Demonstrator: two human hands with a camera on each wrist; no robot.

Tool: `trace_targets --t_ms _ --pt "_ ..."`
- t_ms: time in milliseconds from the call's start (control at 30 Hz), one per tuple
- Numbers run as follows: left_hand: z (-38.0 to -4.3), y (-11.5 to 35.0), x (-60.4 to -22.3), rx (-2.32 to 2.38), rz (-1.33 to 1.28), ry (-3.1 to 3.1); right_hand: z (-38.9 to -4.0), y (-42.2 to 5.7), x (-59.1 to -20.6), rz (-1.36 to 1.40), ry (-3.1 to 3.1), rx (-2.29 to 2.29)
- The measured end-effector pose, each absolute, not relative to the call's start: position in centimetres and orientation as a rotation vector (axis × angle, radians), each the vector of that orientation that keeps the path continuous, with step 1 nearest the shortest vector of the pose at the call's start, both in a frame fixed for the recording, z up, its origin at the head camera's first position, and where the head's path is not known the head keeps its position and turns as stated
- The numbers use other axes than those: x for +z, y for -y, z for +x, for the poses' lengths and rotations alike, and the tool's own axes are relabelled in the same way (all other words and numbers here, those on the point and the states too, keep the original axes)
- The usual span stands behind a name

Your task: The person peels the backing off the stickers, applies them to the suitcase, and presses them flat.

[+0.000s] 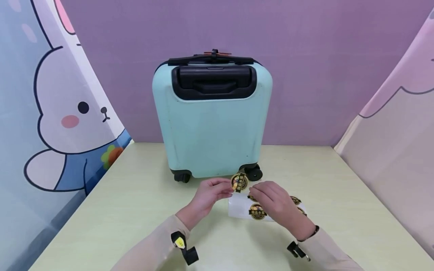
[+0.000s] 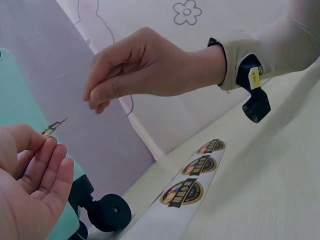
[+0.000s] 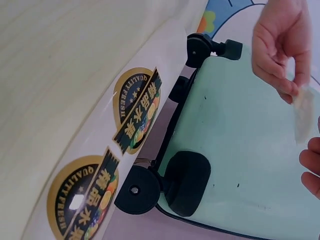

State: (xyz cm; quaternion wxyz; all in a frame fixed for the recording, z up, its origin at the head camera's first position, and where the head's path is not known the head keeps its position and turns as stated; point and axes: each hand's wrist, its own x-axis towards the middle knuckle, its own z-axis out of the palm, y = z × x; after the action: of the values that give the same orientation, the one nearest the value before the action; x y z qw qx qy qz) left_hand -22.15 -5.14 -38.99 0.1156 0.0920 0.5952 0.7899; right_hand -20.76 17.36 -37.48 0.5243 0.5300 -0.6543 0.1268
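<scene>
A round black-and-gold sticker (image 1: pixel 239 182) is pinched by its left edge between the thumb and fingers of my left hand (image 1: pixel 211 196), in front of the suitcase. Seen from behind in the right wrist view, the sticker (image 3: pixel 304 117) is pale and thin. My right hand (image 1: pixel 279 206) hovers above a white sticker sheet (image 1: pixel 239 207), its fingers loosely bent. In the left wrist view the right hand (image 2: pixel 145 67) holds nothing visible and is apart from the sticker. The sheet lies on the table with several matching stickers, partly hidden under the right hand.
A mint-green suitcase (image 1: pixel 213 131) with a black handle (image 1: pixel 214 82) stands upright on black wheels (image 1: pixel 253 173) just behind the hands. Beneath everything is a pale wooden table (image 1: pixel 112 210). Purple cloth (image 1: pixel 315 75) hangs behind, with printed cartoon cloths at both sides.
</scene>
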Motion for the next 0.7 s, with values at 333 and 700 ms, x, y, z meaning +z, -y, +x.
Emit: trace_targets --t_ms 333,700 --pt "-22.5 5.7 -39.5 2.331 0.240 -1.710 -21.2 -18.3 -38.3 1.181 1.704 0.435" --pt "-22.4 5.7 -39.4 2.295 0.272 -1.756 -21.9 -18.5 -38.7 1.080 1.717 0.566"
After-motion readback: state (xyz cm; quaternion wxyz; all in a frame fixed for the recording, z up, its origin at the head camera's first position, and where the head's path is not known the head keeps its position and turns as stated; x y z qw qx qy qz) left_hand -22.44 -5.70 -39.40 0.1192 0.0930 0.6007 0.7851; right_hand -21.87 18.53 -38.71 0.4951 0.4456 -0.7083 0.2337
